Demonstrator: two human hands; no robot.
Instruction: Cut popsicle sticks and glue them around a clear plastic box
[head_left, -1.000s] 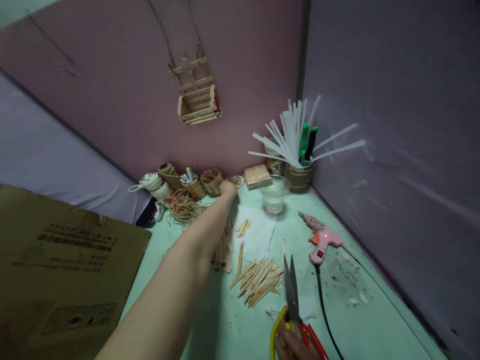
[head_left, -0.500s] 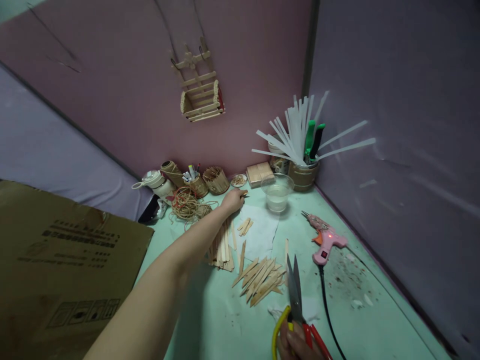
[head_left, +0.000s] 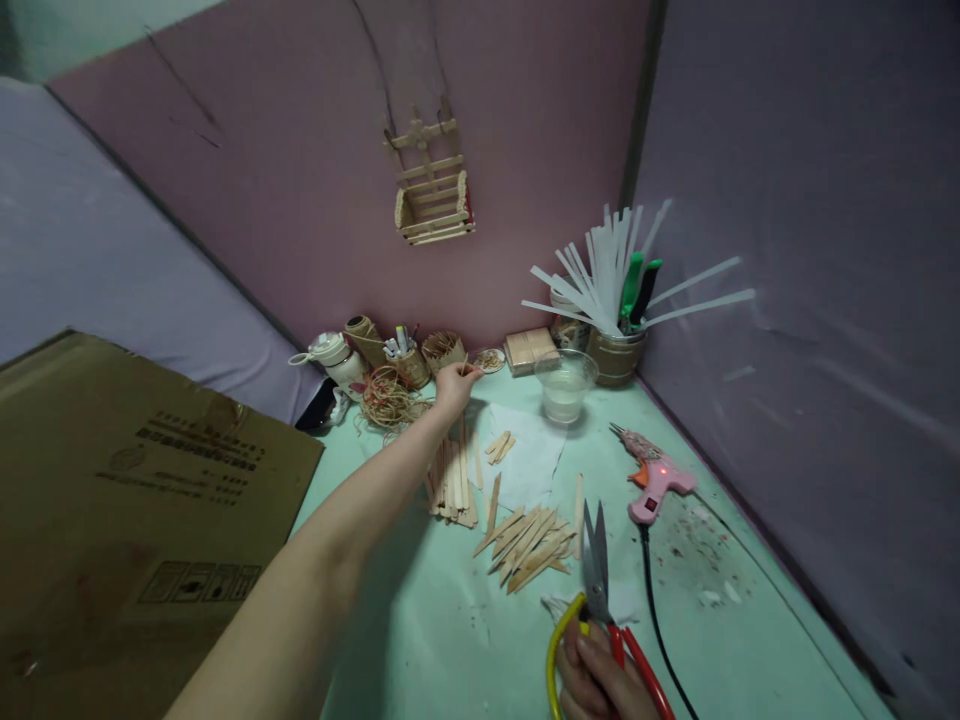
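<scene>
My right hand (head_left: 604, 680) grips a pair of scissors (head_left: 596, 560), blades pointing away and slightly parted. Both yellow and red handle parts show around the fingers; I cannot tell if a second tool is held. My left arm stretches to the back of the table, where my left hand (head_left: 454, 388) has its fingers pinched together beside a small round dish (head_left: 490, 359) of tiny pieces. What they hold, if anything, is too small to make out. Under that forearm lie flat wooden sticks (head_left: 452, 480). Cut pointed pieces (head_left: 529, 548) are heaped before the scissors, and a few short ones (head_left: 500, 447) rest on white paper (head_left: 536, 470).
A pink glue gun (head_left: 656, 480) with a lit red light lies at right, its cord running forward. Behind stand a clear bowl of liquid (head_left: 564, 390), a pot of white strips (head_left: 615, 355), twine (head_left: 390, 398) and a stick holder (head_left: 442, 350). Cardboard (head_left: 187, 530) fills the left.
My left hand has drawn slightly back and left relative to the dish, lifting off the tabletop near the paper. The right hand keeps the scissors in nearly the same place. The view has shifted slightly.
</scene>
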